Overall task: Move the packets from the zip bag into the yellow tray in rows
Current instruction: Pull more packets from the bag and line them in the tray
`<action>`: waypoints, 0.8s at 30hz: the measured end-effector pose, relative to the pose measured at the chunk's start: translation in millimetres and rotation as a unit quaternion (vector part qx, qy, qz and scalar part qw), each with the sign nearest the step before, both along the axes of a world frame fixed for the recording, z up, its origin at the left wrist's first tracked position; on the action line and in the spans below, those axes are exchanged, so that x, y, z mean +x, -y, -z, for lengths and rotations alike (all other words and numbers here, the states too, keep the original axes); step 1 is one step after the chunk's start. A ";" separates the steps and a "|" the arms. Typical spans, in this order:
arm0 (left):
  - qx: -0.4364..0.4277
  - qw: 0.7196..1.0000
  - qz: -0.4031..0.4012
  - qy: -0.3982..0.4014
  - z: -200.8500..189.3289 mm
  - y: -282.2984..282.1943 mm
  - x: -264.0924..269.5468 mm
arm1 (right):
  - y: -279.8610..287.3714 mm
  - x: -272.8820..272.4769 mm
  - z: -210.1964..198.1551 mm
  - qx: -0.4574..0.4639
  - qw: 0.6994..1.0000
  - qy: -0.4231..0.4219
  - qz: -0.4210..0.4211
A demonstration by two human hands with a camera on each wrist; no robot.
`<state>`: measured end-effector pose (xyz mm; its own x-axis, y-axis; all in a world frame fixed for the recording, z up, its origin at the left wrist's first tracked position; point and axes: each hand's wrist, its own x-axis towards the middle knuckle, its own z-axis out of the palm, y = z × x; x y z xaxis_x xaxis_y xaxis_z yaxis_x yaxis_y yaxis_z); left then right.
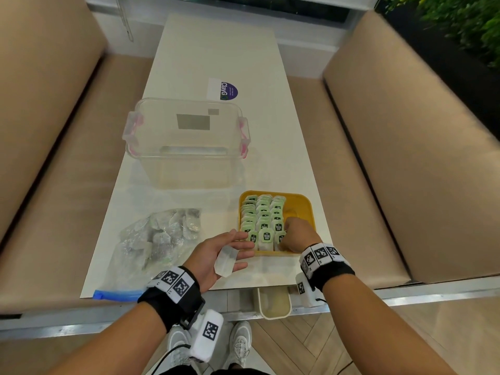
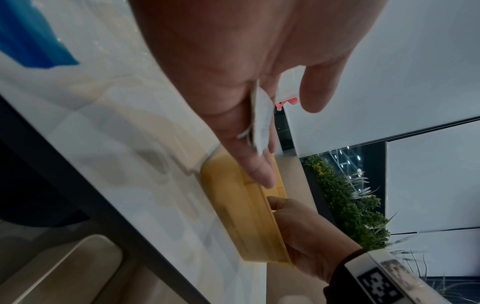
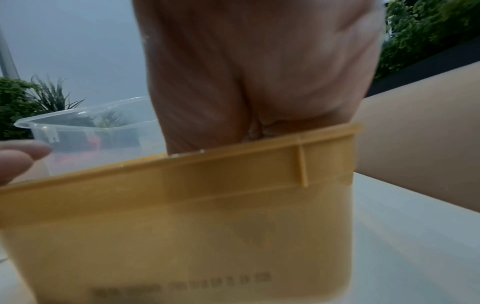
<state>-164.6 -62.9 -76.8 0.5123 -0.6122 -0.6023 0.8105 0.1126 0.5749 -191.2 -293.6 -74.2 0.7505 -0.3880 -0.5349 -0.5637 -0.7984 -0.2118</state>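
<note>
The yellow tray (image 1: 300,207) (image 2: 233,216) (image 3: 182,216) stands at the table's near right and holds green-labelled packets (image 1: 259,220) in three rows. My right hand (image 1: 295,234) (image 2: 306,230) (image 3: 259,72) reaches over the near wall, its fingers curled down on a packet (image 1: 280,238) at the near end of the right row. My left hand (image 1: 238,247) (image 2: 233,61) hovers palm up just left of the tray with a white packet (image 1: 226,262) (image 2: 261,123) lying across its straight fingers. The zip bag (image 1: 157,236) with more packets lies to the left.
A clear lidless container (image 1: 186,136) (image 3: 85,127) with pink clips stands behind the bag and the tray. A white and purple sticker (image 1: 223,90) lies farther back. Beige benches (image 1: 405,158) flank the narrow table. A small cream bin (image 1: 273,303) sits below the near edge.
</note>
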 end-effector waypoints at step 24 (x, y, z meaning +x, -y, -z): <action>0.004 1.000 -0.001 -0.003 -3.1 0.6 -2.2 | 6.9 2.8 20.8 0.028 0.994 0.026 0.099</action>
